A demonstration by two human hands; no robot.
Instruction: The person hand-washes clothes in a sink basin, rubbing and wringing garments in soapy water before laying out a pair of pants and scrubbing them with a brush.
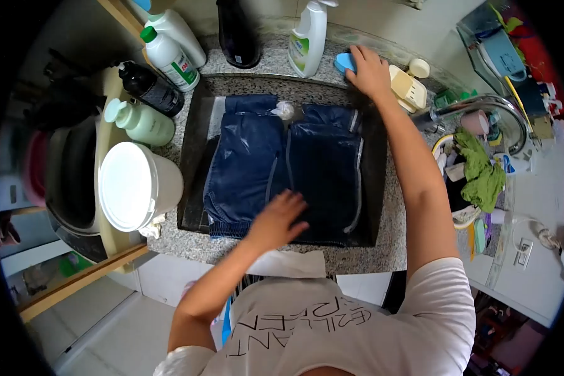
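Navy-blue trousers (pixel 247 166) lie wet and spread flat in the dark stone sink (pixel 191 207), with both legs side by side. My left hand (pixel 279 219) is over the lower middle of the trousers, its fingers spread and a little blurred. At the back ledge, my right hand (pixel 372 72) has its thumb and fingers around a small light-blue oval thing (pixel 343 62); its exact kind is not clear and the hand partly covers it. Right beside this hand is a cream soap dish (pixel 408 88). A small whitish clump (pixel 284 111) sits near the top of the trousers.
A white spray bottle (pixel 308 41) and a dark bottle (pixel 237 34) stand on the back ledge. Left of the sink are a lidded white bucket (pixel 138 186), a green pump bottle (pixel 141 122) and other bottles. The chrome faucet (pixel 482 103) and a cloth-filled basket (pixel 442 150) are at right.
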